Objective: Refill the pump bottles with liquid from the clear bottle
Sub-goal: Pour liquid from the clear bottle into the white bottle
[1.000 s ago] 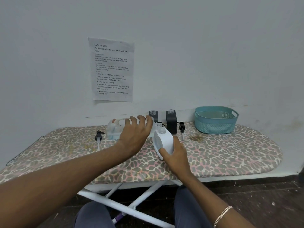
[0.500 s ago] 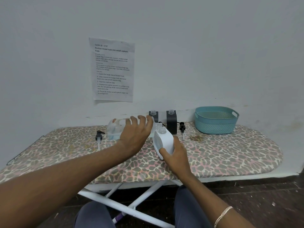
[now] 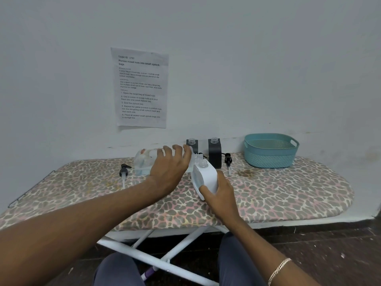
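Note:
My left hand [image 3: 170, 165] grips the clear bottle [image 3: 144, 162], which is tipped on its side with its neck pointing right, over the open mouth of a white pump bottle [image 3: 206, 176]. My right hand [image 3: 218, 189] holds that white bottle tilted on the board. Two black pump bottles [image 3: 214, 153] stand uncapped by the wall, the left one [image 3: 192, 143] partly hidden behind my left fingers. A loose black pump head [image 3: 124, 172] lies left of the clear bottle. Another pump head [image 3: 228, 159] lies right of the black bottles.
Everything rests on a leopard-print ironing board [image 3: 288, 195] against a white wall. A teal plastic basket [image 3: 271, 150] stands at the back right. A printed sheet [image 3: 142, 87] hangs on the wall. A brown stain [image 3: 246, 173] marks the cover near the basket.

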